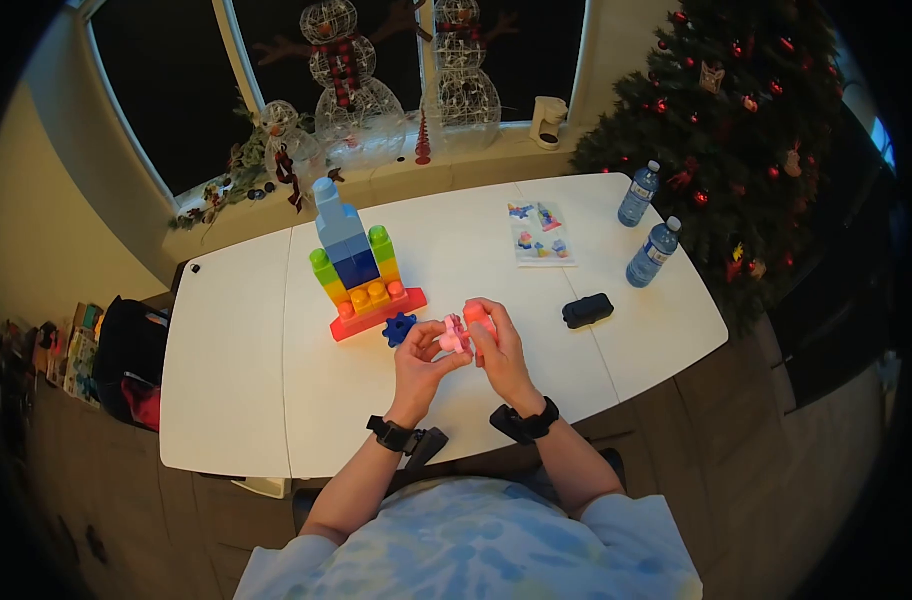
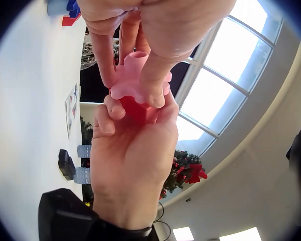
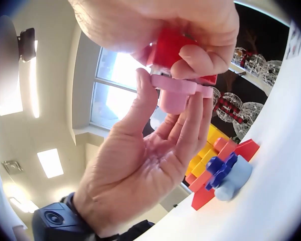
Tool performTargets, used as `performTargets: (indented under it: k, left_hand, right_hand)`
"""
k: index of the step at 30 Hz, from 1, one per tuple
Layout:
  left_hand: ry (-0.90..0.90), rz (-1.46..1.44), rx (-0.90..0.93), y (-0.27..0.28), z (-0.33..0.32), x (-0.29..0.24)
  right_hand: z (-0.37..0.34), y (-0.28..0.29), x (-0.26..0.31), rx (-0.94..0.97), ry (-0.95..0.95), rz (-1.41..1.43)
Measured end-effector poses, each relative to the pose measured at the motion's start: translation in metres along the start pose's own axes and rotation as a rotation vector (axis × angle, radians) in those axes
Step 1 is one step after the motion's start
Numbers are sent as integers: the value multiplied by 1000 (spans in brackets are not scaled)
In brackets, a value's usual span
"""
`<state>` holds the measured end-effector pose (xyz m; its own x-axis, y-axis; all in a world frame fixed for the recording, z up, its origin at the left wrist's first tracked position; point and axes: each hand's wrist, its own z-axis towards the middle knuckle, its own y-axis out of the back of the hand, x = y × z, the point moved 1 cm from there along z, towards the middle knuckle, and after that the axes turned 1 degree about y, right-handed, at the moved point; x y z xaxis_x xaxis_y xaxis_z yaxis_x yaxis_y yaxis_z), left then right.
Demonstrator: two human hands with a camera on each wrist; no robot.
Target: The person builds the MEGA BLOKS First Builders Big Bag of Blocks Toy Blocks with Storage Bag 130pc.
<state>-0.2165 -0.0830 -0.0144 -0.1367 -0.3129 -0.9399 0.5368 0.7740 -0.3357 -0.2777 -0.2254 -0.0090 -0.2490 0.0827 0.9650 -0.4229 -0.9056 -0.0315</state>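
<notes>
My left hand (image 1: 421, 365) pinches a pink toy gear (image 1: 454, 335) between thumb and fingers, its round peg pointing back toward that palm. A red toy block (image 3: 171, 49) is gripped in my right hand (image 1: 506, 355), the fingers curled round it. Block and gear are pressed face to face above the table's front half, as both wrist views show. Just left of the hands, a dark blue gear (image 1: 399, 329) sits against a light blue block (image 3: 238, 176) on the tabletop. Behind it stands a tower of building blocks (image 1: 355, 268), with a red base, yellow and green sides and a blue middle.
A picture sheet (image 1: 541, 235) lies on the white table (image 1: 231, 380). Two water bottles (image 1: 638, 195) stand at the right edge, and a black case (image 1: 587, 310) lies nearer. Beyond the table are wire snowmen (image 1: 361, 110) on the sill and a decorated tree (image 1: 716, 130).
</notes>
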Motion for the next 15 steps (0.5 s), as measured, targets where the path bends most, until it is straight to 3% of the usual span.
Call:
performTargets:
  k: [2, 4, 9, 11, 12, 13, 15]
  left_hand:
    - [-2, 46, -23, -5, -3, 8]
    - [-29, 121, -56, -11, -8, 15]
    - [-55, 284, -126, -16, -16, 28]
    - [51, 502, 56, -20, -18, 20]
    - [99, 695, 223, -15, -19, 10]
    - [99, 696, 221, -6, -14, 6]
    - [-445, 1067, 199, 13, -3, -4]
  right_hand:
    - [-2, 2, 0, 0, 104, -151]
    - [-5, 6, 0, 44, -36, -70]
    - [-12, 28, -2, 137, -63, -243]
    - [-12, 42, -8, 225, -151, -398]
    - [-12, 55, -19, 199, -261, -281]
    - [-12, 58, -23, 200, -261, -279]
    - [-14, 62, -29, 159, -198, -224]
